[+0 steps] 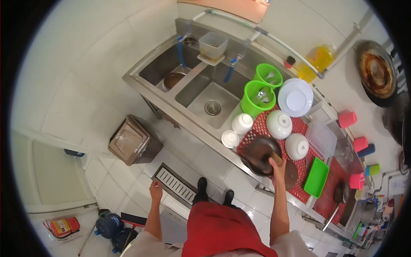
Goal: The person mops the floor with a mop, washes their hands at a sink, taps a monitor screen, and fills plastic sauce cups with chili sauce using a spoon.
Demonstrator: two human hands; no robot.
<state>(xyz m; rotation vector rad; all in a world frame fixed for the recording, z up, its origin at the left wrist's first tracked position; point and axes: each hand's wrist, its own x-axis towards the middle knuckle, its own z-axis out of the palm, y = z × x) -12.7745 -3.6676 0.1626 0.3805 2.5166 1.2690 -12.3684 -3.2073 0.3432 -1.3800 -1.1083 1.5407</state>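
My right hand (278, 168) grips the wooden handle of a dark frying pan (262, 150), which sits at the front of the red perforated mat (258, 125) on the steel counter. Beside the pan stand two overturned white bowls (279, 124). White cups (242, 123) are grouped to its left, near the sink edge. Partly under my right wrist lies a round brown item (290, 174) whose kind I cannot make out. My left hand (156, 191) hangs over the floor, its fingers curled, with nothing visible in them.
A double sink (212, 88) adjoins the mat on the left. Green buckets (258, 98) with utensils, white plates (295, 97) and a green tray (316, 177) occupy the counter. A brown bin (133, 139) and a floor drain (175, 184) are below; blue bottles (109, 225) stand lower left.
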